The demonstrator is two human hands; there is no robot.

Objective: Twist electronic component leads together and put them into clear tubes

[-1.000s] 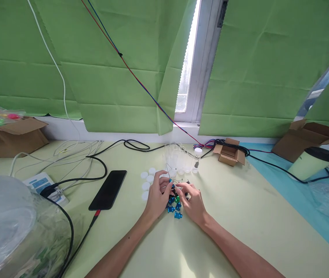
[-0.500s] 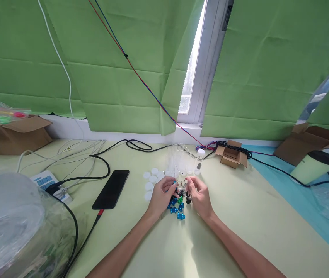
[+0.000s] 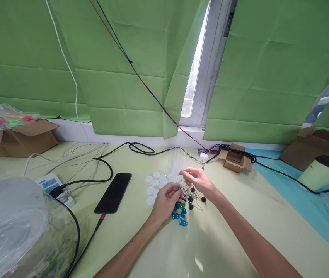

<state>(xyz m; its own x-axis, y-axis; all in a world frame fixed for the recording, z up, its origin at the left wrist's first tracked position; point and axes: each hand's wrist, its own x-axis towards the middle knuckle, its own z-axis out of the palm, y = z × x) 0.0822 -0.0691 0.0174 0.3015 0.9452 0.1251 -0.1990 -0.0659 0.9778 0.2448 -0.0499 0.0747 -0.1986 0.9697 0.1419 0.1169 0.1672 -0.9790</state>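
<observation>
My left hand [image 3: 164, 201] pinches a small blue piece [image 3: 178, 189] over a little pile. A thin metal rod [image 3: 181, 181] stands up from that piece, and the fingertips of my right hand [image 3: 199, 181] close on its upper end. Below my hands lie several shiny blue spool-shaped pieces [image 3: 183, 222] and a green one [image 3: 182, 206]. Thin metal rods with black round ends [image 3: 203, 199] are scattered to the right of them. White round caps [image 3: 150, 190] lie flat to the left, and clear tubes [image 3: 177, 160] are behind my hands, partly hidden.
A black phone [image 3: 113, 193] lies left of the caps, plugged into a cable. A power strip [image 3: 54, 188] and a clear plastic container [image 3: 10, 224] are further left. At the back right sit a small open cardboard box [image 3: 235, 161], black cable, and a pale green cup [image 3: 315, 173].
My right hand has moved up from the pile to the top of the rod above my left hand. More black-ended rods show on the table. The view has shifted slightly.
</observation>
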